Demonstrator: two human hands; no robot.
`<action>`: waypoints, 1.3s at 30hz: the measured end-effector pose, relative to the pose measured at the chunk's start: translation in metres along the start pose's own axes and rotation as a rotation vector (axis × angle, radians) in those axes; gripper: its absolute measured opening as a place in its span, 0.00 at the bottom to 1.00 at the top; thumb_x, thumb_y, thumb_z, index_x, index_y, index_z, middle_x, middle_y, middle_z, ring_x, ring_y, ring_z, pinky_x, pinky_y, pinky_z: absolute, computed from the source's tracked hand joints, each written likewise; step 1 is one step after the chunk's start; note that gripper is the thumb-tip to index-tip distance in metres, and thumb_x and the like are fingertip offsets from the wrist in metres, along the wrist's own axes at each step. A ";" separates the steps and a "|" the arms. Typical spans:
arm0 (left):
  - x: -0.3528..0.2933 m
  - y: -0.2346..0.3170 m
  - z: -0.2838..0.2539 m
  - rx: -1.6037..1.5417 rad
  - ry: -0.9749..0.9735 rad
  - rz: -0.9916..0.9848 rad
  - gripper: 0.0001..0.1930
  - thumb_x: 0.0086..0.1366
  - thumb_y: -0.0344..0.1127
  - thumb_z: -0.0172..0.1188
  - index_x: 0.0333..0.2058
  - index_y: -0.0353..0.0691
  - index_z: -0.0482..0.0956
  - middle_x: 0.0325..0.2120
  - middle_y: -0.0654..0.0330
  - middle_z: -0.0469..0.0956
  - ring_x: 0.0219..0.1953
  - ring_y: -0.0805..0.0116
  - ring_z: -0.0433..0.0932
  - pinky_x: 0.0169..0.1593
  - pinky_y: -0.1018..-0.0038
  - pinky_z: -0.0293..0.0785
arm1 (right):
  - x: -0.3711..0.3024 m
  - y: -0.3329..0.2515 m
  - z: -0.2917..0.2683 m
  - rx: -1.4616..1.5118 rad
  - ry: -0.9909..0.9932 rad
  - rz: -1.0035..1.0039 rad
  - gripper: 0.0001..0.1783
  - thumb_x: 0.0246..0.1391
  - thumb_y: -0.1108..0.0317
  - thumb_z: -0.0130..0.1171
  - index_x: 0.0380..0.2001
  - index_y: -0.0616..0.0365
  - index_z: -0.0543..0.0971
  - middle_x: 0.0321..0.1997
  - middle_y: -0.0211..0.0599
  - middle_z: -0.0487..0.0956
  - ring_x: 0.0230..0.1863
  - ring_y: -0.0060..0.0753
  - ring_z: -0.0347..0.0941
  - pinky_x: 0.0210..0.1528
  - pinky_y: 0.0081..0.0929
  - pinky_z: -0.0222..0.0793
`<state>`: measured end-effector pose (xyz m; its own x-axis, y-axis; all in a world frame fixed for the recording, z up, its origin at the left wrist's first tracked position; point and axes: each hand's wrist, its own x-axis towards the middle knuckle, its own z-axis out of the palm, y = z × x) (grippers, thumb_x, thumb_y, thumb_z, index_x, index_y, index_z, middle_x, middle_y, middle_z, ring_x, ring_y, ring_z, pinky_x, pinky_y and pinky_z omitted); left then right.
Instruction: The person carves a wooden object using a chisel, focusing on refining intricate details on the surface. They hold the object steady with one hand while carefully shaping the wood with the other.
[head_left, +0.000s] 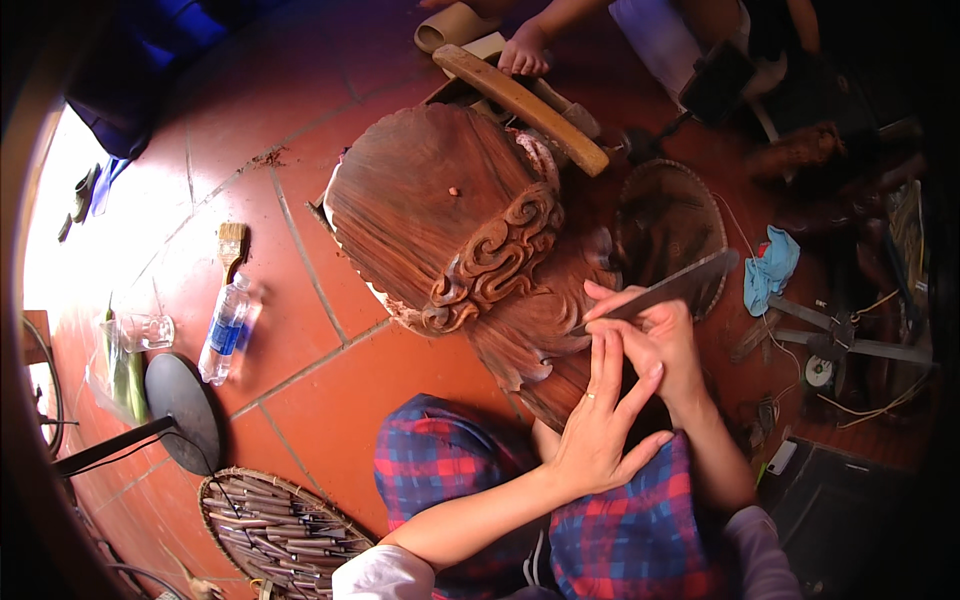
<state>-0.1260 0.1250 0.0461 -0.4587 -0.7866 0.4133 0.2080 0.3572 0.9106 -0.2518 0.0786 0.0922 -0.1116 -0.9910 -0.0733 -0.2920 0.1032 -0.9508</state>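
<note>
My right hand (pixel 668 345) is closed around a long, flat, dark grey blade-like tool (pixel 690 278), wide and rounded at its far right end and narrowing toward the left. My left hand (pixel 600 430) reaches across from the left with its fingers stretched out. Its fingertips lie at the tool's lower edge, close against the right hand's fingers. Beneath the tool's narrow end is a reddish-brown carved wood piece (pixel 545 325) with flowing relief. Its broad, smooth upper face (pixel 430 170) ends in a band of raised scrolls (pixel 500 250). My plaid-covered knees (pixel 630 520) are below both hands.
A wooden bar (pixel 525 105) lies beyond the carving, near another person's foot (pixel 525 55). A brush (pixel 231 248), a plastic bottle (pixel 226 335) and a black round stand base (pixel 183 412) are left. A basket of carving tools (pixel 285 530) sits lower left; a blue cloth (pixel 770 268) lies right.
</note>
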 end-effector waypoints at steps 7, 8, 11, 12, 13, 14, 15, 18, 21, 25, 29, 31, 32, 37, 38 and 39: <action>-0.001 0.006 -0.002 0.003 0.034 -0.005 0.41 0.59 0.44 0.65 0.66 0.41 0.54 0.66 0.26 0.30 0.69 0.29 0.33 0.66 0.50 0.49 | -0.004 -0.004 0.005 -0.125 -0.017 -0.132 0.07 0.58 0.79 0.54 0.35 0.68 0.80 0.38 0.37 0.82 0.46 0.29 0.78 0.51 0.24 0.73; 0.003 0.001 -0.001 -0.003 0.014 -0.008 0.41 0.59 0.45 0.64 0.66 0.41 0.54 0.65 0.26 0.30 0.68 0.28 0.33 0.66 0.50 0.49 | -0.001 -0.004 0.002 0.016 0.035 -0.037 0.06 0.57 0.79 0.54 0.34 0.67 0.81 0.38 0.38 0.82 0.47 0.31 0.78 0.51 0.25 0.73; 0.013 -0.006 -0.006 -0.004 -0.002 -0.018 0.42 0.59 0.47 0.64 0.66 0.41 0.53 0.65 0.24 0.29 0.68 0.26 0.33 0.66 0.49 0.51 | 0.005 -0.012 0.011 0.311 0.167 0.179 0.05 0.55 0.80 0.56 0.32 0.67 0.82 0.37 0.40 0.82 0.48 0.37 0.79 0.52 0.28 0.73; 0.012 -0.001 -0.007 0.006 0.015 -0.015 0.42 0.59 0.46 0.64 0.66 0.41 0.53 0.65 0.24 0.29 0.68 0.27 0.33 0.65 0.50 0.52 | 0.004 -0.012 0.014 0.242 0.133 0.109 0.05 0.56 0.80 0.56 0.32 0.67 0.81 0.37 0.40 0.82 0.47 0.35 0.78 0.51 0.27 0.73; 0.009 0.005 -0.004 0.009 0.030 -0.003 0.42 0.59 0.46 0.64 0.66 0.41 0.53 0.65 0.24 0.29 0.68 0.27 0.34 0.65 0.50 0.52 | -0.002 -0.009 0.013 0.165 0.107 0.033 0.06 0.56 0.80 0.55 0.33 0.68 0.81 0.37 0.39 0.82 0.47 0.34 0.78 0.50 0.26 0.73; 0.006 0.008 -0.002 0.013 0.044 0.008 0.42 0.59 0.45 0.65 0.66 0.41 0.53 0.65 0.24 0.29 0.68 0.28 0.34 0.65 0.50 0.53 | -0.003 -0.008 0.011 0.089 0.081 -0.043 0.06 0.56 0.81 0.55 0.34 0.68 0.81 0.37 0.39 0.82 0.47 0.33 0.78 0.50 0.25 0.74; -0.002 0.008 -0.004 0.019 0.040 0.023 0.42 0.59 0.45 0.65 0.67 0.41 0.53 0.65 0.25 0.28 0.68 0.28 0.34 0.64 0.50 0.54 | -0.006 -0.011 0.010 -0.084 0.024 -0.109 0.06 0.57 0.80 0.54 0.34 0.68 0.81 0.38 0.38 0.82 0.47 0.32 0.78 0.51 0.25 0.73; 0.010 -0.009 -0.003 0.039 -0.028 0.000 0.42 0.59 0.47 0.65 0.66 0.41 0.53 0.64 0.23 0.28 0.67 0.25 0.33 0.65 0.49 0.53 | 0.006 -0.004 0.005 0.251 0.109 0.104 0.06 0.56 0.79 0.56 0.34 0.68 0.81 0.37 0.41 0.82 0.49 0.35 0.78 0.50 0.27 0.73; 0.008 0.003 0.000 0.015 0.032 -0.006 0.41 0.59 0.46 0.65 0.66 0.41 0.55 0.65 0.24 0.28 0.68 0.26 0.35 0.64 0.50 0.54 | -0.003 -0.012 0.013 0.162 0.126 0.079 0.06 0.57 0.80 0.55 0.33 0.68 0.81 0.38 0.41 0.82 0.50 0.35 0.77 0.50 0.26 0.73; 0.001 -0.002 -0.002 0.058 0.000 0.008 0.41 0.58 0.48 0.65 0.66 0.41 0.56 0.65 0.24 0.28 0.67 0.25 0.37 0.63 0.52 0.57 | -0.002 -0.004 0.007 0.147 0.063 0.035 0.05 0.57 0.80 0.55 0.34 0.67 0.80 0.39 0.40 0.81 0.52 0.33 0.75 0.52 0.24 0.72; 0.007 -0.001 -0.004 0.058 0.004 -0.003 0.40 0.58 0.48 0.65 0.65 0.41 0.57 0.64 0.23 0.28 0.67 0.25 0.39 0.63 0.53 0.58 | -0.001 -0.015 0.013 0.149 0.117 0.114 0.05 0.56 0.81 0.55 0.34 0.67 0.80 0.38 0.40 0.81 0.52 0.32 0.75 0.51 0.22 0.71; 0.002 0.007 -0.003 0.048 0.033 0.037 0.40 0.58 0.47 0.65 0.65 0.41 0.57 0.64 0.23 0.28 0.67 0.26 0.40 0.64 0.53 0.56 | -0.007 -0.006 0.010 -0.023 0.019 -0.088 0.06 0.55 0.82 0.55 0.34 0.67 0.80 0.39 0.40 0.81 0.52 0.31 0.75 0.50 0.22 0.71; 0.005 0.003 -0.002 0.056 0.009 0.033 0.40 0.58 0.47 0.65 0.65 0.41 0.57 0.64 0.23 0.28 0.67 0.25 0.39 0.64 0.52 0.56 | -0.006 -0.009 0.002 -0.171 -0.029 -0.124 0.06 0.55 0.81 0.55 0.33 0.67 0.81 0.39 0.39 0.80 0.52 0.33 0.76 0.50 0.22 0.71; 0.010 0.000 -0.004 0.079 -0.018 -0.013 0.40 0.58 0.48 0.66 0.65 0.40 0.58 0.64 0.23 0.29 0.68 0.26 0.36 0.64 0.52 0.55 | 0.002 -0.013 0.008 0.159 0.108 0.088 0.06 0.56 0.81 0.54 0.33 0.65 0.81 0.40 0.38 0.80 0.49 0.30 0.76 0.49 0.22 0.71; 0.007 0.003 -0.004 0.077 0.003 -0.015 0.40 0.58 0.48 0.66 0.65 0.40 0.58 0.65 0.23 0.29 0.68 0.27 0.36 0.64 0.52 0.55 | -0.003 -0.015 0.009 0.086 0.071 0.081 0.06 0.56 0.81 0.54 0.33 0.65 0.81 0.40 0.38 0.80 0.50 0.31 0.76 0.49 0.23 0.72; 0.000 0.006 -0.002 0.055 0.018 0.023 0.40 0.58 0.47 0.66 0.64 0.39 0.58 0.65 0.24 0.29 0.68 0.27 0.36 0.64 0.52 0.56 | -0.004 -0.009 0.009 -0.022 -0.006 -0.097 0.07 0.54 0.81 0.56 0.34 0.64 0.82 0.39 0.42 0.82 0.45 0.30 0.78 0.45 0.24 0.74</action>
<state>-0.1226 0.1261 0.0510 -0.4384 -0.7865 0.4349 0.1705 0.4024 0.8995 -0.2407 0.0809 0.0984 -0.0763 -0.9969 0.0174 -0.3219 0.0081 -0.9467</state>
